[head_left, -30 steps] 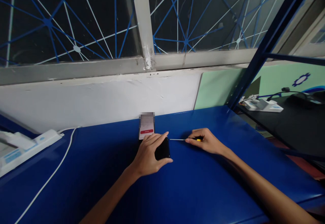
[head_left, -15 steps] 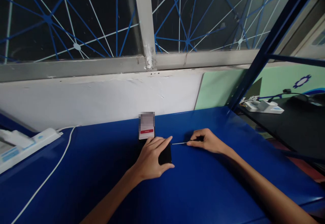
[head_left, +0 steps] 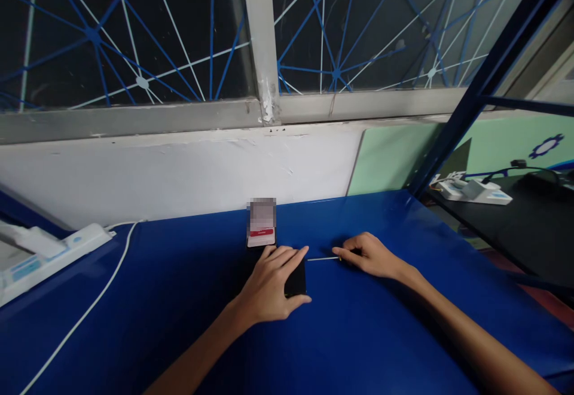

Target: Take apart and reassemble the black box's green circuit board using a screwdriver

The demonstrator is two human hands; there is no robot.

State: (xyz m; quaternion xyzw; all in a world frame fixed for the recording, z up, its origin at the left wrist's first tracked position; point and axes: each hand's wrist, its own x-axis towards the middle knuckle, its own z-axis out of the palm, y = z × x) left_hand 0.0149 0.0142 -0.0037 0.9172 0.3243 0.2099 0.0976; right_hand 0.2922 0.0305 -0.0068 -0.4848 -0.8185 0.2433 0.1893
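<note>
A: Item one?

B: Black box (head_left: 296, 281), one, flat on the blue table (head_left: 359, 341), its right end showing, the remainder covered.

A: Covered by what?

B: Left hand (head_left: 272, 287), spread wide over it, fingers along the far side, thumb along the near side, steadying it.

A: Item two?

B: Thin tool (head_left: 323, 259), metal shaft, trace of yellow at the handle; tip just beside the box's far right corner. Contact: cannot tell.

A: Held?

B: By the right hand (head_left: 370, 257), curled, thumb and fingers pinching the handle, most of which is hidden.

A: Changes over the past second?

B: Box and left hand shifted nearer the person, relative to the phone (head_left: 261, 241); tool and right hand shifted likewise. Less handle shows. Bearing on the work: the tip keeps its place by that corner, so the two appear to be handled as a pair.

A: Surroundings?

B: Phone, just beyond the box, lit screen showing, upper part blurred. Left: white power strip (head_left: 58, 257) with white cable (head_left: 127, 247). Behind: green panel (head_left: 390, 156), pale window frame (head_left: 264, 72).
</note>
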